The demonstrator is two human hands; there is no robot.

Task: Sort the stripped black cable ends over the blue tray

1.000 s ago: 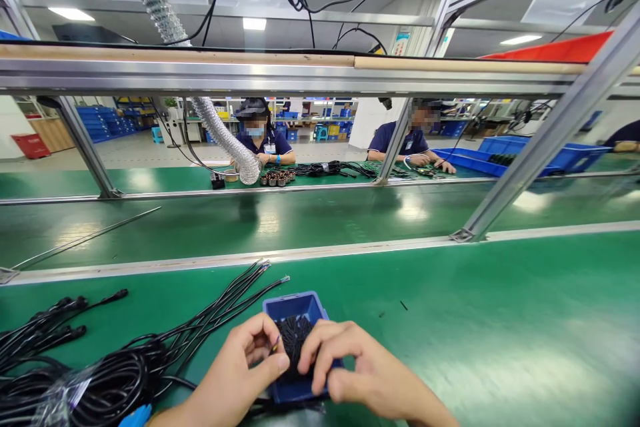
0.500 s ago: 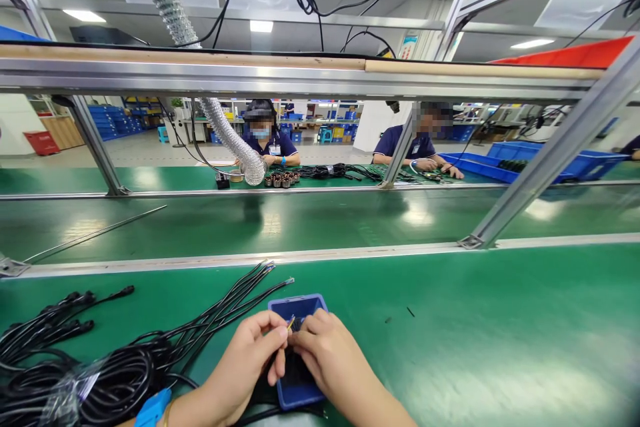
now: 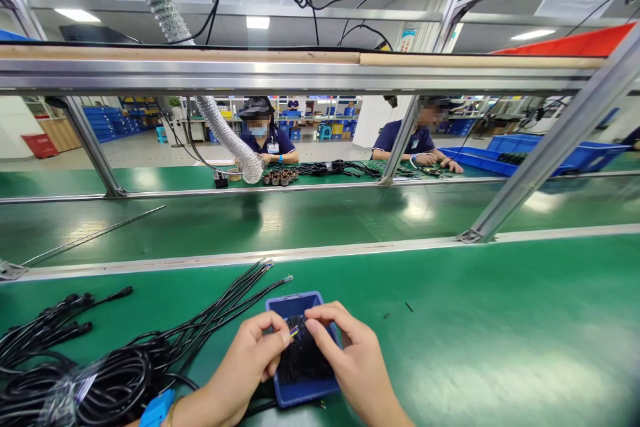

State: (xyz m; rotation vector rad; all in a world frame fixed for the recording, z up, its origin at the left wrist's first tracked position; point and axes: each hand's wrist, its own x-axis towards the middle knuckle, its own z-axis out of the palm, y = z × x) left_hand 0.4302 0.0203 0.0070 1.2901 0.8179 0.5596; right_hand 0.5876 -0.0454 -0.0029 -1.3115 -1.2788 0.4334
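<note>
My left hand (image 3: 255,353) pinches the stripped end of a cable between thumb and fingertips. Yellow and blue wires (image 3: 294,331) poke out past the fingers; the rest of that cable is hidden by the hand. My right hand (image 3: 353,350) is just to the right, thumb and index finger closed together at the tips. Whatever they hold is too small to make out. Both hands are over a small blue bin (image 3: 295,396), which contains many thin black pieces (image 3: 303,360) that look like short tubes.
A bundle of coiled black cables (image 3: 110,380) lies at the left, stripped ends (image 3: 265,265) pointing away. Black connectors (image 3: 75,327) lie beside it. A metal frame post (image 3: 545,140) slants at the right. Two people sit across the bench near a silver duct (image 3: 250,165).
My right hand has moved away from the wires to the right and its fingers have lifted, showing more of the bin's black contents. My left hand still grips the cable end.
</note>
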